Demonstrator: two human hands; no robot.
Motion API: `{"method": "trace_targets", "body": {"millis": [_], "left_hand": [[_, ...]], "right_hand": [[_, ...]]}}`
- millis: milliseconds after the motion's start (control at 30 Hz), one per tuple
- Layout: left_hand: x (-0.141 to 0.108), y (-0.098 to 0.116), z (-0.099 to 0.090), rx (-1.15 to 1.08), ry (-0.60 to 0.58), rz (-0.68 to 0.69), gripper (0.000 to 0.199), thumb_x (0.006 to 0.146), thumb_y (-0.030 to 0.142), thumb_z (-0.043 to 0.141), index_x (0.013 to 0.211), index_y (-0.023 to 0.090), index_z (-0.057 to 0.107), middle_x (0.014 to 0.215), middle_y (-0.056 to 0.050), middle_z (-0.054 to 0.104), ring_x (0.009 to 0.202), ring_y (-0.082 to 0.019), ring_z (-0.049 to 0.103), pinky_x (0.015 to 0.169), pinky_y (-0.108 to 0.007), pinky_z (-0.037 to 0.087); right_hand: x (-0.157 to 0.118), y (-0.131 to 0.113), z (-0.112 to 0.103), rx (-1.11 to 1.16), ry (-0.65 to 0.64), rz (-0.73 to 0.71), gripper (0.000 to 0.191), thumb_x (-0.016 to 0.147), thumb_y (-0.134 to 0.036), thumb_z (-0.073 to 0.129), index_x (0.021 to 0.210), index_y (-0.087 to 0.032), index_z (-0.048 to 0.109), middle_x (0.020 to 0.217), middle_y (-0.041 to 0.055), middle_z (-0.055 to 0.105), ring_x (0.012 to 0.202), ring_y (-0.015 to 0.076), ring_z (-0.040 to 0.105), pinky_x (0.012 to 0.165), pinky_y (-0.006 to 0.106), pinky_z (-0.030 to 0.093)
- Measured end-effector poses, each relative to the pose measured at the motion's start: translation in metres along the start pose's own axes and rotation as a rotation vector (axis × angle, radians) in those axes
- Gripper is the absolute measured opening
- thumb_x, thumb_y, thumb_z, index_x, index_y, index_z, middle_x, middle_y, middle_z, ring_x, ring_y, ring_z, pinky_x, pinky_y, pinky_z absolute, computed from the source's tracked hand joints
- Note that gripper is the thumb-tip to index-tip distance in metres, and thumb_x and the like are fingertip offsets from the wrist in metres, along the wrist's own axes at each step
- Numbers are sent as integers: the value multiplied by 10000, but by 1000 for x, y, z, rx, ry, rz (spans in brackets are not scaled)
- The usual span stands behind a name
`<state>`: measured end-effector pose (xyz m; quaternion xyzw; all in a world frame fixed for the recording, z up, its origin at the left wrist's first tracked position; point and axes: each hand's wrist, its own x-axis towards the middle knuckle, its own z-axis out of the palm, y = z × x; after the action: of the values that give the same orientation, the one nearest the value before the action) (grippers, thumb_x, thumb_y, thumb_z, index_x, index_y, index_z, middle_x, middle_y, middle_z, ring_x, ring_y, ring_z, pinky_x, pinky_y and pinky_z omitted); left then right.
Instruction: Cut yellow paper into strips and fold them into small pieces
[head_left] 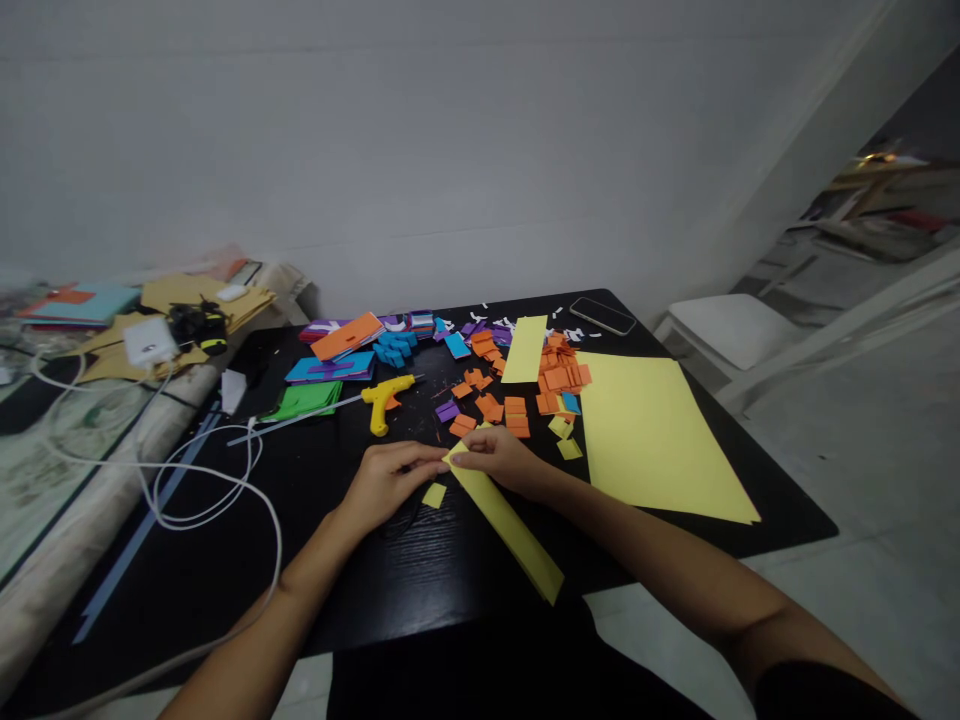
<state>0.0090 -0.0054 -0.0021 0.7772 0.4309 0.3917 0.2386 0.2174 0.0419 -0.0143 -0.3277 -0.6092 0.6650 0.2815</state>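
A long folded yellow paper strip slants from both hands toward the table's front edge. My right hand is closed on its upper end, thumb on top. At the strip's left corner, my left hand pinches the paper's tip with fingers pressed together. Just below the fingers lies a small yellow paper piece. Beyond the hands are small orange folded pieces and a yellow glue gun. Large yellow sheets lie to the right, and another yellow strip rests on the orange pieces.
Colored paper stacks and green paper sit at the back left of the black table. A white cable loops across the left side. A phone lies at the back right, near a white stool.
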Motion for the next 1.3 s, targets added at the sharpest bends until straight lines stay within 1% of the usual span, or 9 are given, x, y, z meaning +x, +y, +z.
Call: {"method": "trace_targets", "body": {"millis": [167, 267, 433, 533, 633, 800, 967, 1167, 1300], "left_hand": [[2, 2, -5, 20, 1, -40, 197, 860, 326, 710, 999, 197, 761, 846, -47, 776, 713, -160, 720, 651, -226, 566], [3, 5, -6, 47, -1, -73, 211, 894, 336, 661, 1019, 186, 739, 813, -43, 755, 695, -148, 697, 634, -217, 543], [4, 6, 0, 2, -93, -158, 246, 963, 341, 528, 874, 165, 676, 719, -15, 677, 644, -130, 622, 599, -211, 490], [2, 5, 5, -24, -114, -181, 267, 968, 333, 504, 805, 165, 630, 653, 18, 596, 588, -112, 545, 563, -200, 437], [1, 3, 8, -36, -123, -184, 253, 960, 317, 509, 792, 162, 619, 647, 29, 554, 586, -104, 500, 554, -195, 396], [1, 0, 8, -96, -114, -216, 241, 951, 303, 514, 792, 158, 621, 650, 32, 532, 593, -102, 477, 557, -195, 383], [1, 0, 8, -134, -113, -260, 265, 948, 338, 520, 781, 155, 614, 635, 32, 525, 584, -105, 474, 550, -199, 383], [2, 1, 7, -123, -101, -256, 266, 943, 332, 522, 771, 150, 612, 642, 27, 529, 596, -106, 468, 565, -198, 377], [2, -1, 6, -91, -110, -252, 273, 948, 334, 514, 774, 149, 612, 655, 22, 534, 610, -108, 468, 583, -205, 380]], "right_hand": [[1, 1, -1, 23, -1, 13, 364, 715, -488, 739, 702, -136, 649, 600, -26, 551, 571, 111, 469, 544, 241, 313], [1, 2, -2, 25, -1, 21, 375, 707, -502, 742, 718, -137, 656, 602, -26, 551, 570, 114, 470, 542, 242, 309], [1, 2, -1, 1, -14, 9, 394, 717, -505, 731, 639, -152, 575, 560, -54, 453, 536, 90, 376, 514, 245, 231], [1, 3, 1, -21, -19, -8, 413, 724, -502, 724, 601, -159, 529, 548, -65, 395, 533, 83, 323, 511, 252, 195], [2, 4, 2, -33, -26, -8, 412, 731, -503, 720, 606, -157, 535, 551, -65, 390, 541, 84, 318, 512, 252, 186], [2, 1, 0, -33, -31, 3, 425, 726, -518, 732, 606, -149, 556, 554, -62, 400, 535, 80, 321, 511, 251, 181], [1, -2, -3, -24, -12, 81, 425, 752, -552, 698, 723, -129, 660, 540, -64, 401, 504, 75, 294, 497, 256, 154], [2, 2, -4, -57, 18, 52, 443, 735, -555, 718, 652, -127, 639, 512, -75, 352, 491, 63, 252, 492, 254, 121], [2, 1, -5, -31, 5, 66, 464, 747, -575, 706, 659, -122, 662, 512, -58, 413, 493, 68, 297, 480, 245, 160]]}}
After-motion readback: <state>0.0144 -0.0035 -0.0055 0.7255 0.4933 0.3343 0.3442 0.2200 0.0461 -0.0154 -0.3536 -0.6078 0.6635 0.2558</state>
